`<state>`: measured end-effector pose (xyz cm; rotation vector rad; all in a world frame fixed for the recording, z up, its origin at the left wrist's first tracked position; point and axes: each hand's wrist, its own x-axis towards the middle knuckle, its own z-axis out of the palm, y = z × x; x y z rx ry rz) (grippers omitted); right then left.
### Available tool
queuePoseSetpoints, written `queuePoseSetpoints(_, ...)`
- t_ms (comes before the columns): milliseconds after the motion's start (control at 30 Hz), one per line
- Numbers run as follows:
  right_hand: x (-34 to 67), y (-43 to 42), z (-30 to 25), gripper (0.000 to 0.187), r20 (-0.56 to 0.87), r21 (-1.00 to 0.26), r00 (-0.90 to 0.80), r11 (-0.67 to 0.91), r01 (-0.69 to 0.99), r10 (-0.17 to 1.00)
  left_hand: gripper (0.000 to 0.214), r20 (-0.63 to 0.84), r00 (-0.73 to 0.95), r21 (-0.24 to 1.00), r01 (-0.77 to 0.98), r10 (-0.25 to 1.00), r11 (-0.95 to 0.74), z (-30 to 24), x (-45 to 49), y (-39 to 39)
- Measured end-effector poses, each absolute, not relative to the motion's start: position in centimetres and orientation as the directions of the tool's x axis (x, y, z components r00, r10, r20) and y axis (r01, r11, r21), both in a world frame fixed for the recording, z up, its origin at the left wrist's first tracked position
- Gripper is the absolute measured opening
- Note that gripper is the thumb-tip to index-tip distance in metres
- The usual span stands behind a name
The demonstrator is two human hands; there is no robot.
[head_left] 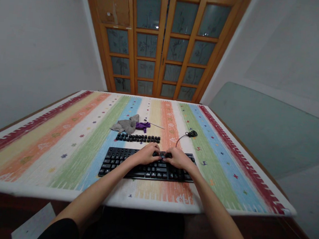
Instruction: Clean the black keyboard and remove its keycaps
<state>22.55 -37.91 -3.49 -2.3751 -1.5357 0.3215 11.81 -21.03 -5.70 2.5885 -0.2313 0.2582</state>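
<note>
A black keyboard [120, 164] lies on the striped tablecloth near the table's front edge. My left hand [147, 154] is over its upper middle, fingers bent and thumb drawn in toward them. Close beside it, my right hand [177, 158] is curled the same way over the upper right part. Small dark bits show at the fingertips of both hands; I cannot make out whether they are held keycaps or part of the keyboard. Behind the keyboard, loose black keycaps [138, 138] stand in two rows. The hands and forearms hide part of the keys.
A crumpled grey cloth [126, 125] and a purple cloth [142, 126] lie beyond the keycaps, with a thin dark rod [157, 126] beside them. A coiled black cable [192, 134] rests at the right. A paper sheet [33, 223] is below the table's left front edge.
</note>
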Motion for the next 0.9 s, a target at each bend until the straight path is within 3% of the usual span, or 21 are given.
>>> queuePoseSetpoints(267,23.1,-37.2,-3.9,0.01,-0.014,-0.269,0.359,-0.349,0.898,0.933,0.012,0.24,0.957,0.484,-0.264,-0.164,-0.834,-6.1,11.9,-20.7)
queuePoseSetpoints(533,23.0,-36.9,-3.4,0.011,-0.091,-0.168,0.339,-0.35,0.922,0.936,0.011,0.238,0.946,0.465,-0.31,-0.22,-0.829,-6.0,11.7,-20.6)
queuePoseSetpoints(733,23.3,-37.0,-3.7,0.012,-0.082,-0.197,0.335,-0.345,0.918,0.939,0.012,0.216,0.951,0.465,-0.298,-0.219,-0.834,-5.5,11.7,-20.4)
queuePoseSetpoints(900,23.3,-37.3,-3.0,0.01,0.046,-0.266,0.335,-0.311,0.912,0.941,0.012,0.257,0.951,0.502,-0.285,-0.174,-0.816,-5.0,11.7,-20.2)
